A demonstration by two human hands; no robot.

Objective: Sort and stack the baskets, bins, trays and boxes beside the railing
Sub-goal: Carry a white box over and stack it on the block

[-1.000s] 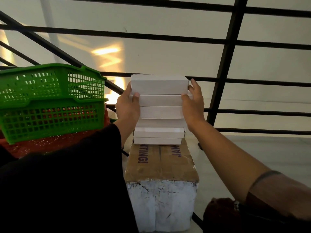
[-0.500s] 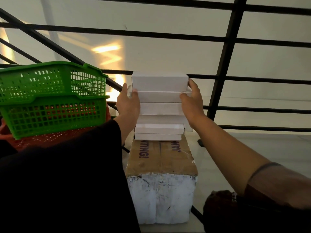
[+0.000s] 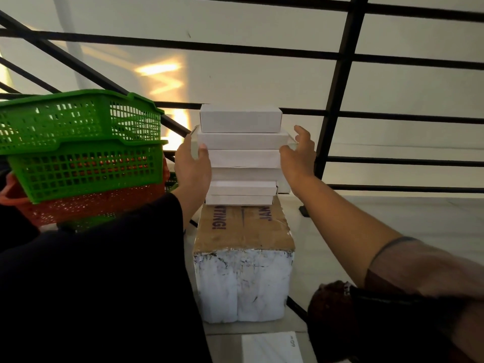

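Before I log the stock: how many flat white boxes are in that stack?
6, piled on the taped box between both hands: top, second, third, fourth, fifth, bottom. More may hide behind.

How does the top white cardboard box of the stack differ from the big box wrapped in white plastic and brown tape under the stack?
The top white cardboard box is flat, thin and clean; the big wrapped box is much taller, and its white wrapping is scuffed. The top box is plain, while the big box carries brown tape with purple letters on top. The top box sits highest; the big box bears the whole stack. Both are rectangular and closed.
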